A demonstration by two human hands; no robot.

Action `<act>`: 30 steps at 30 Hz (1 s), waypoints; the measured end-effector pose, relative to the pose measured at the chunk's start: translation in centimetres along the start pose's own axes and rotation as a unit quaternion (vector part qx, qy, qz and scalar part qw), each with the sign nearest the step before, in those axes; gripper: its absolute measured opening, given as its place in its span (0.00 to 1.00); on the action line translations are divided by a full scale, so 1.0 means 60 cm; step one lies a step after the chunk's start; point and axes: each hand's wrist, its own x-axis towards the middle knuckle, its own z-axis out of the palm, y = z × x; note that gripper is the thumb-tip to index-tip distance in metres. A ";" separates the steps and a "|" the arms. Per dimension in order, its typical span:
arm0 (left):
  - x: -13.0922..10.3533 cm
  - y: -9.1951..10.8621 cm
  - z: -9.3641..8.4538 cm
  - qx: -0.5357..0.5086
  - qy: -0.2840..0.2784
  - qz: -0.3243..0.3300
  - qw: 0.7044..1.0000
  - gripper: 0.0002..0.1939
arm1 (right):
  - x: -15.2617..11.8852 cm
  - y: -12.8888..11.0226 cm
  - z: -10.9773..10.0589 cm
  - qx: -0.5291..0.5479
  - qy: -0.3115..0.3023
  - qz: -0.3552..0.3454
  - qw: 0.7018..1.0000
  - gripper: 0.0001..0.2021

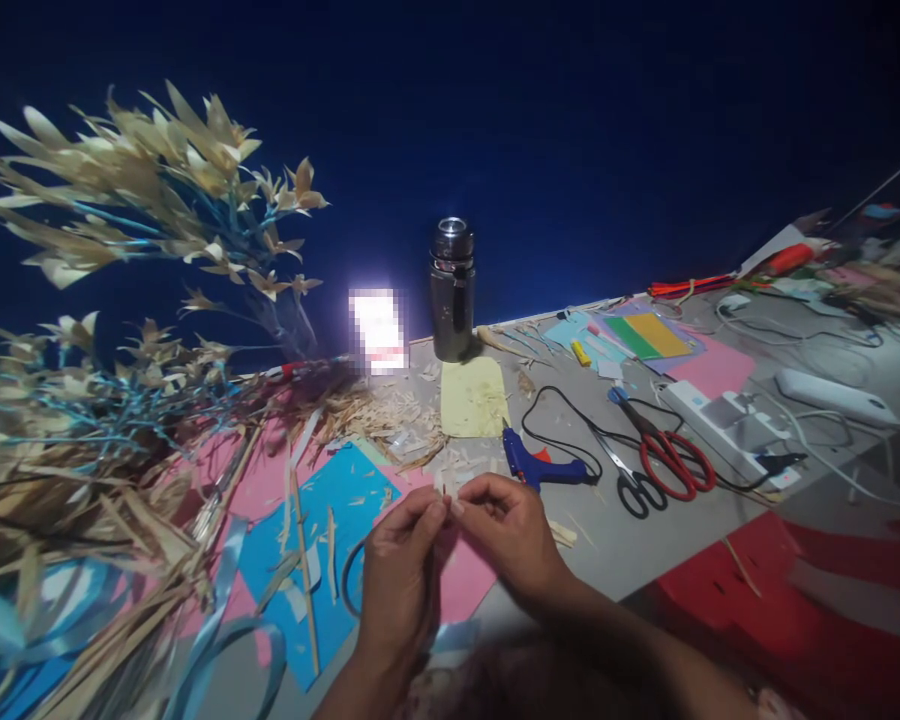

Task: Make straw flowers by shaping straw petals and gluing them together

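Note:
My left hand [403, 550] and my right hand [516, 530] meet over the near edge of the table, thumbs and forefingers pinched together. Between the fingertips is a small pale piece [442, 487], mostly hidden; I cannot tell its material. Beneath the hands lies pink paper [466, 580], with a blue sheet [322, 550] to the left covered in dry scraps. A blue glue gun [544, 465] rests just beyond my right hand. Farther back is a yellow sheet [474, 405] with bits on it.
A dark flask [452, 300] stands at the back. Dried-leaf flowers on blue stems [195, 210] rise at left above straw and light blue ribbon [229, 650]. Black-handled scissors [637, 490], red-handled scissors [675, 460] and a white power strip [712, 430] with cords lie at right.

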 end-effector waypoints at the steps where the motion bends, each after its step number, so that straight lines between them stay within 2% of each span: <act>1: -0.001 0.000 -0.001 0.010 -0.002 0.009 1.000 0.14 | -0.002 -0.001 0.000 -0.006 -0.003 0.002 1.000 0.12; 7: -0.005 0.016 -0.003 0.087 -0.019 0.032 0.996 0.12 | 0.004 -0.021 -0.017 -0.007 -0.059 -0.001 0.998 0.12; 11: -0.006 0.026 -0.002 0.162 -0.057 0.049 0.984 0.12 | 0.014 -0.028 -0.028 0.016 -0.080 -0.018 0.997 0.11; 13: -0.005 0.026 -0.001 0.139 -0.059 0.017 0.988 0.12 | 0.016 -0.024 -0.029 0.037 -0.073 -0.009 0.997 0.11; 16: -0.006 0.021 0.002 0.077 -0.044 -0.045 0.995 0.15 | 0.017 -0.011 -0.027 0.081 -0.030 0.008 0.996 0.11; 19: -0.007 0.016 0.012 0.045 -0.029 -0.061 0.997 0.17 | 0.016 0.002 -0.020 0.094 0.004 0.009 0.996 0.13; 24: -0.005 0.014 0.024 0.031 -0.008 -0.063 0.998 0.18 | 0.013 0.003 -0.019 0.092 -0.026 0.012 0.995 0.13; 26: -0.002 0.016 0.022 0.032 -0.009 -0.071 0.997 0.17 | 0.014 -0.004 -0.039 0.045 -0.048 0.001 0.998 0.12; 28: 0.003 0.020 0.017 0.034 -0.010 -0.070 0.997 0.15 | 0.016 -0.010 -0.076 -0.073 -0.040 -0.041 0.996 0.10; 29: 0.006 0.022 0.014 0.038 -0.010 -0.070 0.997 0.15 | 0.018 -0.012 -0.098 -0.155 -0.019 -0.074 0.985 0.08; 30: 0.010 0.024 0.012 0.044 -0.009 -0.069 0.997 0.14 | 0.020 -0.012 -0.122 -0.253 0.003 -0.120 0.960 0.06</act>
